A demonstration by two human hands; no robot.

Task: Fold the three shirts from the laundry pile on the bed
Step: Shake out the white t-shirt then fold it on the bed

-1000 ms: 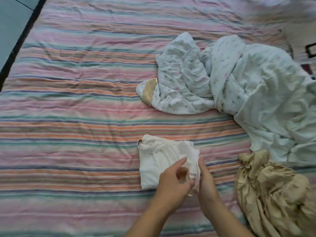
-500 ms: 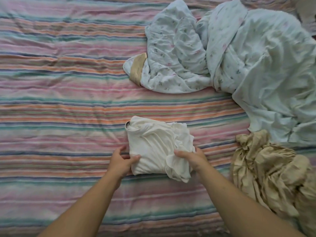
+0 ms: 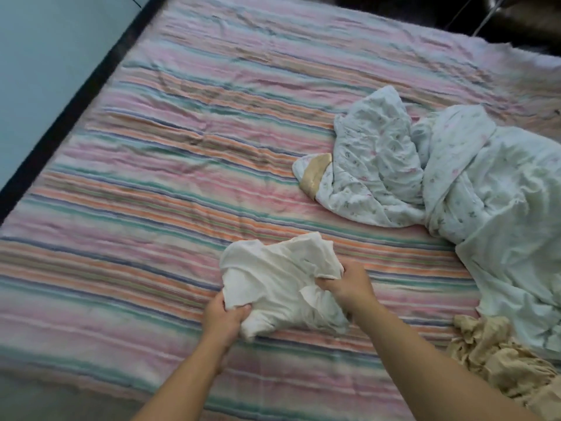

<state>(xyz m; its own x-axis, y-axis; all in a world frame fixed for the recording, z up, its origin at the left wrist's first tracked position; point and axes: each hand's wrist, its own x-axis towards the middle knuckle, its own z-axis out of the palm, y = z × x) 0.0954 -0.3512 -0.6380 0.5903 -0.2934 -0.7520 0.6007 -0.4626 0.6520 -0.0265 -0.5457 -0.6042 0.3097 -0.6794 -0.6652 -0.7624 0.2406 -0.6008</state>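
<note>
A folded white shirt (image 3: 273,278) hangs slightly bunched just above the striped bedcover (image 3: 151,208), near the front middle. My left hand (image 3: 226,319) grips its near left corner. My right hand (image 3: 346,284) grips its right edge. A crumpled beige garment (image 3: 498,366) lies at the front right. A pale floral garment (image 3: 382,168) with a tan band lies crumpled behind the white shirt, to the right.
A large pale sheet-like cloth (image 3: 516,232) spreads along the right side of the bed, joined to the floral garment. The bed's dark left edge (image 3: 60,117) borders a pale floor (image 3: 45,41). Dark objects sit beyond the far right corner.
Both hands have closed on the white shirt's two sides and lifted it; it now looks looser and bunched. The view has swung left and pulled back.
</note>
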